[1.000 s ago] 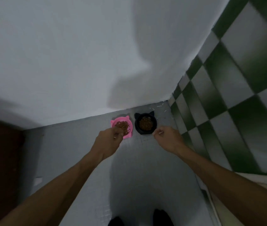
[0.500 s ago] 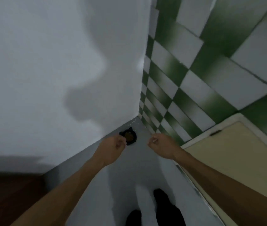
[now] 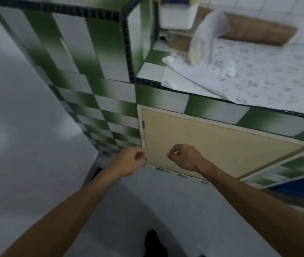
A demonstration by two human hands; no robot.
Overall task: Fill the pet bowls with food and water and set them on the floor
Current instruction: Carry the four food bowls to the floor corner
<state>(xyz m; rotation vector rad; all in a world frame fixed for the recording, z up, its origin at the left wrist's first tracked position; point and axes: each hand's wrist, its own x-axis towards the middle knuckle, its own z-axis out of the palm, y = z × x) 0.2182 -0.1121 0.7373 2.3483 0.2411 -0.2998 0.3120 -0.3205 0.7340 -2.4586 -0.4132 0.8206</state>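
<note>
the person stands facing a green-and-white tiled counter (image 3: pixel 110 101), both bare arms stretched forward over the grey floor (image 3: pixel 36 182); the left hand (image 3: pixel 128 161) hangs just in front of the lower left corner of a beige cabinet door (image 3: pixel 221 145), its fingers curled in toward the thumb in a narrow, loose fist with nothing visible inside; the right hand (image 3: pixel 184 157) is level with it and a little apart, in front of the same door, likewise drawn into a loose fist that holds no visible thing, though blur leaves a pale speck at its fingertips that cannot be made out; the pet bowls are not in view at all, neither on the floor nor on the speckled countertop (image 3: pixel 268 76), so where they sit and whether they carry food or water cannot be told; on that countertop lie a crumpled white cloth (image 3: pixel 208 34) and, farther back, a white tub (image 3: pixel 177 15); a black shoe (image 3: pixel 153 242) shows at the bottom edge; judging by the empty hands, no bowl is being carried or filled at this instant, so the person seems to be between steps; how much of the filling and setting down is done cannot be settled from this view.
</note>
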